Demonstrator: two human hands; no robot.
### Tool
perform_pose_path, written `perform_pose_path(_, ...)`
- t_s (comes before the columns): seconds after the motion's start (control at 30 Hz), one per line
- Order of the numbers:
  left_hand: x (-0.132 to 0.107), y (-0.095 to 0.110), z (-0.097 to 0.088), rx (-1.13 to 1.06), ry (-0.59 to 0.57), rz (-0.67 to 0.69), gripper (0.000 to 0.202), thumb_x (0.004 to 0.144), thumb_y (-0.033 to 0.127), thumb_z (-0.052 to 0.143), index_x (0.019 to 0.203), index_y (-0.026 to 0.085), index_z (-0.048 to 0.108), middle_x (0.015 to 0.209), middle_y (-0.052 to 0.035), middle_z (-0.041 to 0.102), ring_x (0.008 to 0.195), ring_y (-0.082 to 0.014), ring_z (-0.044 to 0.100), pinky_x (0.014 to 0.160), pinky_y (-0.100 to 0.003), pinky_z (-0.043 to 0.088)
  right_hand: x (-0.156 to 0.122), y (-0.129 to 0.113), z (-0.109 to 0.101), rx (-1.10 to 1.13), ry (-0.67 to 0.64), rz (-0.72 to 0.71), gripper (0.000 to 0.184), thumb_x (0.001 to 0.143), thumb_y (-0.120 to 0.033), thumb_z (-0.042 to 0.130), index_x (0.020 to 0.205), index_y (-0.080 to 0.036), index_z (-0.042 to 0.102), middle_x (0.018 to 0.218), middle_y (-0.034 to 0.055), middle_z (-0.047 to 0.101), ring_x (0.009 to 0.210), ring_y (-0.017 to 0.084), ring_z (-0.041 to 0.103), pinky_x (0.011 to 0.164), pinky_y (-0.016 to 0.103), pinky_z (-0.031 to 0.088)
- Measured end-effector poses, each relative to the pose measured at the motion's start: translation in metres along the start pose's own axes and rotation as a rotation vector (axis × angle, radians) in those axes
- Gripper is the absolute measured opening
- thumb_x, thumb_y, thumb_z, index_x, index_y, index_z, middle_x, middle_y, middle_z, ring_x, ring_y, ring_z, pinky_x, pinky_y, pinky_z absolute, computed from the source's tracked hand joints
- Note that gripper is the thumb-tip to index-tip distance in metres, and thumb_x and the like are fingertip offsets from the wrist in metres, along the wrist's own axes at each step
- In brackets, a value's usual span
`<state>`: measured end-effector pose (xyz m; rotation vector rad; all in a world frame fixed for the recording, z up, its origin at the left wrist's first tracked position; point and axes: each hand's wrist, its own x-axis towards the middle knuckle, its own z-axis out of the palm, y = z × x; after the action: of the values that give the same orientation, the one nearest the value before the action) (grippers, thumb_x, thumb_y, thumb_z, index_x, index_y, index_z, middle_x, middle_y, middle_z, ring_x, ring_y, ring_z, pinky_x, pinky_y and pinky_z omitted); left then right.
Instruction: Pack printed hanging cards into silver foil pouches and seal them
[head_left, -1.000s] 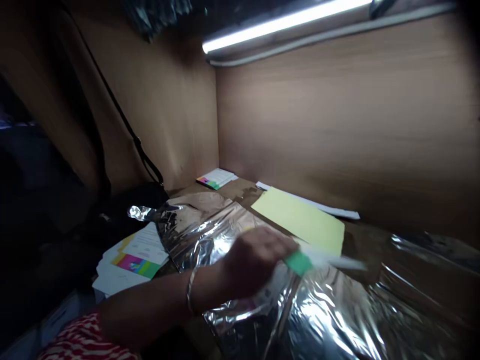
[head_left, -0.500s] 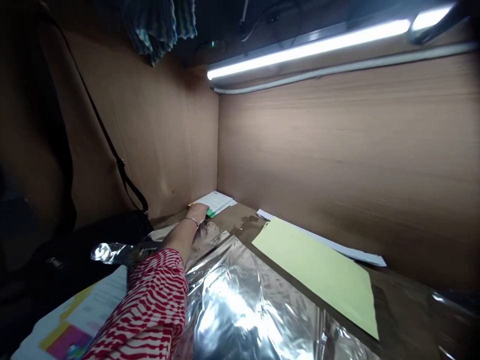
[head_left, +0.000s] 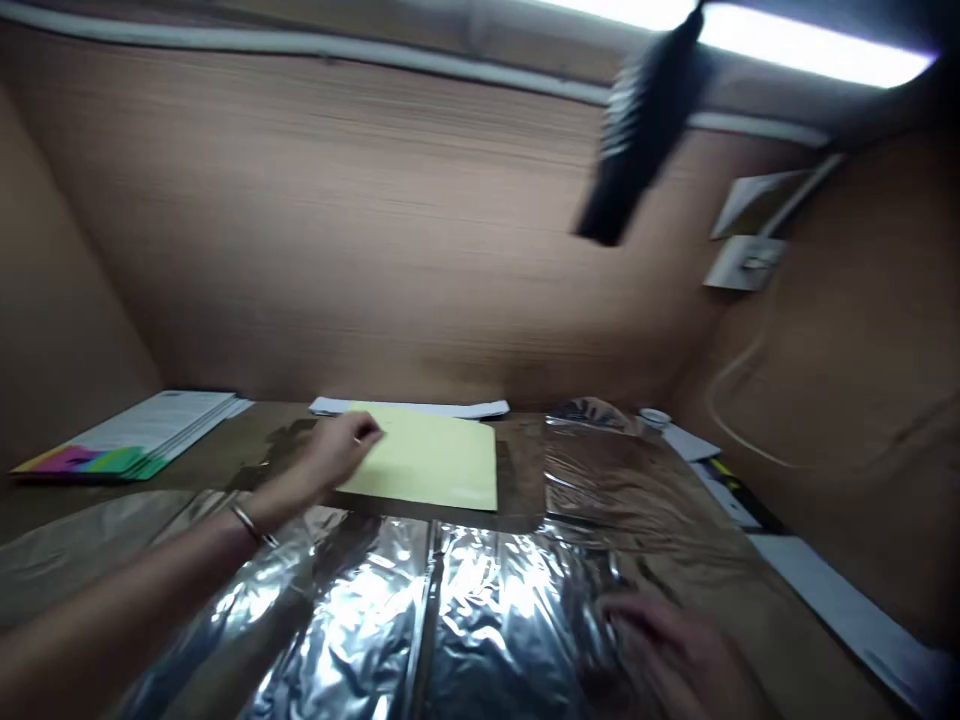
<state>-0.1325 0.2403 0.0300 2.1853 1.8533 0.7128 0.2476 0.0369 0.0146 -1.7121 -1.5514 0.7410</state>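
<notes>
My left hand [head_left: 341, 450], with a bangle on its wrist, is over the left end of the pale yellow sheet [head_left: 431, 460]. Its fingers are curled in with nothing visible in them; whether they touch the sheet I cannot tell. Shiny silver plastic film [head_left: 367, 610] covers the table's front part, below both hands. At lower right, my right hand [head_left: 675, 640] is smeared by motion, fingertips close to the film's right side. Whether it grips the film cannot be made out.
Printed sheets with a coloured edge [head_left: 150, 425] lie in the back left corner. White paper strips [head_left: 480, 409] sit behind the yellow sheet. Clear plastic [head_left: 600, 470] and papers [head_left: 825, 590] lie at the right. A dark object [head_left: 637, 140] hangs from above, near a wall socket [head_left: 742, 263].
The view has swung right. My left hand has left the printed sheets in the corner and is now over the yellow sheet. My right hand has come into view.
</notes>
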Motion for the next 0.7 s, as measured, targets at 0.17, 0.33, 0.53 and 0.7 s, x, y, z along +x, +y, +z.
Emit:
perform_pose_path(0.17, -0.016, 0.155, 0.114, -0.16, -0.2, 0.41, 0.028, 0.089, 0.02, 0.054, 0.113, 0.021, 0.068, 0.113, -0.0022, 0.07, 0.104, -0.017, 0.065, 0.093, -0.024, 0.049, 0.078, 0.057, -0.045, -0.575, 0.04, -0.188, 0.047, 0.095, -0.031, 0.035, 0.13, -0.013, 0.06, 0.144, 0.0139, 0.049, 0.136, 0.026, 0.039, 0.114, 0.042, 0.029)
perform_pose_path(0.33, 0.037, 0.243, 0.179, -0.107, -0.184, 0.399, 0.038, 0.09, 0.023, 0.061, 0.127, 0.015, 0.058, 0.127, -0.0119, 0.061, 0.115, -0.0226, 0.058, 0.101, -0.036, 0.046, 0.103, 0.111, -0.043, -0.713, -0.032, -0.141, 0.053, 0.09, -0.032, 0.046, 0.141, -0.019, 0.05, 0.152, 0.0143, 0.037, 0.141, 0.033, 0.029, 0.113, 0.056, 0.023)
perform_pose_path(0.53, 0.129, 0.282, 0.222, 0.008, -0.104, 0.203, 0.033, 0.094, 0.034, 0.058, 0.123, 0.016, 0.056, 0.123, -0.0101, 0.058, 0.106, -0.0226, 0.06, 0.089, -0.044, 0.052, 0.099, 0.114, -0.042, -0.808, -0.079, -0.114, 0.054, 0.095, -0.038, 0.038, 0.147, -0.023, 0.04, 0.155, 0.0133, 0.03, 0.143, 0.034, 0.021, 0.115, 0.053, 0.021)
perform_pose_path(0.7, 0.16, 0.283, 0.248, 0.089, -0.067, 0.092, 0.033, 0.094, 0.034, 0.058, 0.122, 0.016, 0.057, 0.121, -0.0097, 0.059, 0.104, -0.0221, 0.061, 0.087, -0.042, 0.053, 0.104, 0.108, -0.041, -0.851, -0.146, -0.053, 0.057, 0.093, -0.037, 0.04, 0.148, -0.024, 0.037, 0.157, 0.0118, 0.024, 0.143, 0.036, 0.018, 0.115, 0.054, 0.022)
